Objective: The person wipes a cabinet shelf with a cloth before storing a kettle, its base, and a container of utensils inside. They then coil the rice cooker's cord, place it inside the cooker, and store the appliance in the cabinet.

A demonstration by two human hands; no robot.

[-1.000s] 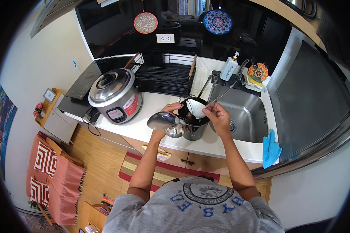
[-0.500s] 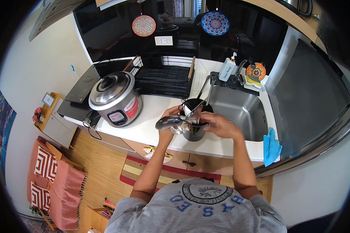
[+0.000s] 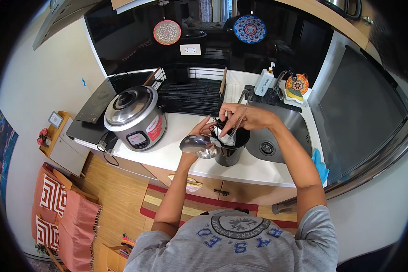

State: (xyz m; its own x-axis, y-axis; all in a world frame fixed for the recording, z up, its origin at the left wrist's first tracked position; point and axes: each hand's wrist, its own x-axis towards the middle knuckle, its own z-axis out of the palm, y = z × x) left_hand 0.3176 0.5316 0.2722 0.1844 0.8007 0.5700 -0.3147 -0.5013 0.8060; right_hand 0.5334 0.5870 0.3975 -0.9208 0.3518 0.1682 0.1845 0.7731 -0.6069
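Observation:
A dark cylindrical utensil holder [image 3: 230, 157] stands upright on the counter, left of the sink. Shiny metal ladle bowls [image 3: 199, 146] stick out over its left rim. Behind them is my left hand [image 3: 196, 135], its palm partly hidden; its fingers curve up beside the holder and seem to grip the ladle. My right hand [image 3: 247, 117] reaches over the holder from above, fingers bent down around a thin metal utensil [image 3: 237, 128] whose kind I cannot make out. Something white and black wire-like parts show inside the holder, beneath my fingers.
A rice cooker [image 3: 133, 119] stands at the left, beside an induction cooktop [image 3: 91, 106]. Behind is a black dish rack [image 3: 188, 95]. The steel sink [image 3: 283, 145] lies right, with a dish soap bottle [image 3: 264, 82] behind it and a blue cloth [image 3: 320, 167] at its right edge.
My right hand has moved up and slightly left, from the holder's right side to above its opening. The ladle bowls and my left hand have shifted only slightly.

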